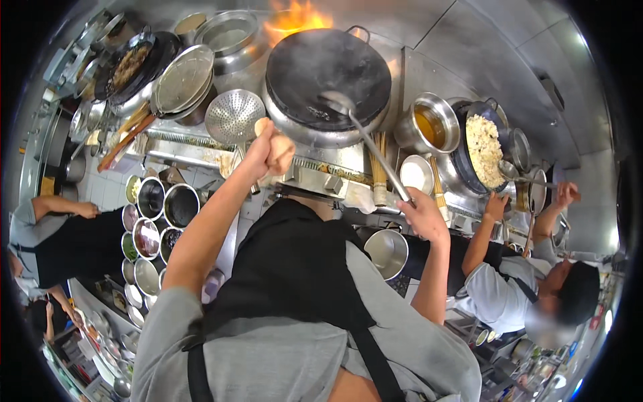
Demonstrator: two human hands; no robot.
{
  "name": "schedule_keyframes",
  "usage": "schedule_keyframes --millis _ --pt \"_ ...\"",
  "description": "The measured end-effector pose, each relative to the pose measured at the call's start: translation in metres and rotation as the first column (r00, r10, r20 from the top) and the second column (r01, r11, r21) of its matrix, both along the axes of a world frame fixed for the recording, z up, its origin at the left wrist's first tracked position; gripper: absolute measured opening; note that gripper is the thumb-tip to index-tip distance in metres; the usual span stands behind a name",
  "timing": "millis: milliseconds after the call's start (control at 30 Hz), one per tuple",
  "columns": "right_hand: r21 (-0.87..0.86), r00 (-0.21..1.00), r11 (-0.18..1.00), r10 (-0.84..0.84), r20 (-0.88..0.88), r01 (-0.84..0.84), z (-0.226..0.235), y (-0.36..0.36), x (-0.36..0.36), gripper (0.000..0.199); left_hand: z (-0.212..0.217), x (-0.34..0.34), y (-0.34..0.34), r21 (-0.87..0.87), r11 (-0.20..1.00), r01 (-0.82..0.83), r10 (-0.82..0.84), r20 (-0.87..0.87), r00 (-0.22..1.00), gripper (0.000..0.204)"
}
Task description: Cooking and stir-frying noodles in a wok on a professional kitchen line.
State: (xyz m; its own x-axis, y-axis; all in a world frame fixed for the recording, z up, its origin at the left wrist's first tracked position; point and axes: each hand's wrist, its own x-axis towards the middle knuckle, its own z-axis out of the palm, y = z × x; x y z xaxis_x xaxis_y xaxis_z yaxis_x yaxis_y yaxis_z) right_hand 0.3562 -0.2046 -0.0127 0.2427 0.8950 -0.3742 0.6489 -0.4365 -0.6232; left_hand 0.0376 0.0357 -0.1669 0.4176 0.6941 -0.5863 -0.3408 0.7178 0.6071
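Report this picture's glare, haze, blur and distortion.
Head view: straight edges bow toward the dark rim, flames behind the wok glow brightly, and haze veils it; also in the head view, left hand and right hand look fairly sharp, while a blurred patch sits near the co-worker's head at right.

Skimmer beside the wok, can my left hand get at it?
Probably yes: the skimmer lies close to your left hand with nothing visibly between, though that hand holds what looks like a cloth.

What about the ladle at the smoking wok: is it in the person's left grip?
No, the person's right grip holds the ladle by its handle.
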Motion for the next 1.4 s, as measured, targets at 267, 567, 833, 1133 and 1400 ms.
schedule_keyframes --millis 267,567,833,1133,1400 --pt "0.163 0.967 0.986 -0.073 0.245 0.033 -0.083 0.107 -0.025 0.034 -0.057 0.1 0.101 -0.125 0.988 -0.088 0.06 -0.21 0.976 0.039" --pt "0.133 1.0 0.991 0.022 0.02 -0.024 -0.102 0.156 -0.086 0.035 -0.077 0.091 0.086 0.285 0.957 -0.062 0.195 -0.465 0.863 0.026" --pt "0.11 1.0 0.994 -0.003 0.027 0.0 -0.085 -0.019 -0.048 0.031 -0.017 0.017 0.055 0.482 0.875 0.041 0.231 -0.492 0.839 0.029" --pt "0.089 0.969 0.965 -0.244 -0.036 0.246 -0.079 -0.062 -0.057 0.032 0.098 0.058 0.052 0.684 0.724 0.084 0.391 -0.508 0.767 0.062" --pt "-0.169 0.84 0.975 -0.21 -0.501 0.143 -0.077 -0.036 -0.035 0.035 0.158 0.101 0.017 0.756 0.469 0.457 0.537 -0.655 0.532 0.052"
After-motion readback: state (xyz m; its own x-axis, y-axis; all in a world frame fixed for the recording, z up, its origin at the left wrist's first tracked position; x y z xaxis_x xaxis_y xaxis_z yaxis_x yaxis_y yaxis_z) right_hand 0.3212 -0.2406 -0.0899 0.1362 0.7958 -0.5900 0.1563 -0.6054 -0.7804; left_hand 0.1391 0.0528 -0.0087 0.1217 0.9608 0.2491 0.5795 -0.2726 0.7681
